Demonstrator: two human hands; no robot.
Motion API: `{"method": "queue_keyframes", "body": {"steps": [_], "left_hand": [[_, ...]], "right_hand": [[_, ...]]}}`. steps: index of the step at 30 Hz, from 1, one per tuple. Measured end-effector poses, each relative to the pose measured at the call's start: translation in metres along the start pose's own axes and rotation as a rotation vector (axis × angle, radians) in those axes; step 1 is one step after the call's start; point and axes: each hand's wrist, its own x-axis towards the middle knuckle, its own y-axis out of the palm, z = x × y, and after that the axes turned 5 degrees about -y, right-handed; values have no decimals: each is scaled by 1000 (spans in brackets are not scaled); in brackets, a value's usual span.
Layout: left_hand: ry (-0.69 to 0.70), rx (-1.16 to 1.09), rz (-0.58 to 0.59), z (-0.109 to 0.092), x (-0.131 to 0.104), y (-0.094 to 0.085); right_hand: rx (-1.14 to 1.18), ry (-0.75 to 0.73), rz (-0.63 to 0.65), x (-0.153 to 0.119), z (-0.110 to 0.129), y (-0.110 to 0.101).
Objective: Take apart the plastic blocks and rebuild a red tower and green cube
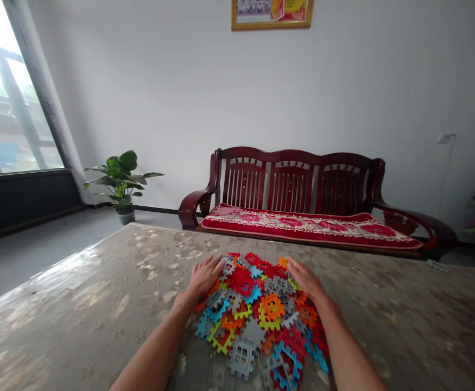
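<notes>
A pile of flat notched plastic pieces in red, orange, grey, blue and yellow-green lies on the patterned tabletop (111, 304). My left hand (205, 275) rests against the pile's far left edge, fingers extended and pointing forward. At the far right edge, my right hand (303, 277) touches the pieces with its fingers stretched out, beside an orange piece (283, 262). Between my forearms lie a grey window-like piece (241, 357), an orange square piece (272, 307) and a blue frame piece (286, 365). Neither hand grips a piece.
Beyond the table stands a dark red wooden bench (294, 182) with a red patterned cover (310, 225). A small grey piece (438, 265) lies near the table's far right edge. A potted plant (125, 179) stands on the floor at the left.
</notes>
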Motion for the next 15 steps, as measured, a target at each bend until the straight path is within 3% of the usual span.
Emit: {"method": "queue_keyframes", "body": {"steps": [6, 15], "left_hand": [[35, 36, 30, -8, -1, 1], [103, 14, -50, 15, 6, -4]], "right_hand": [[-168, -43, 17, 0, 25, 20], [-248, -65, 7, 9, 70, 47]]}}
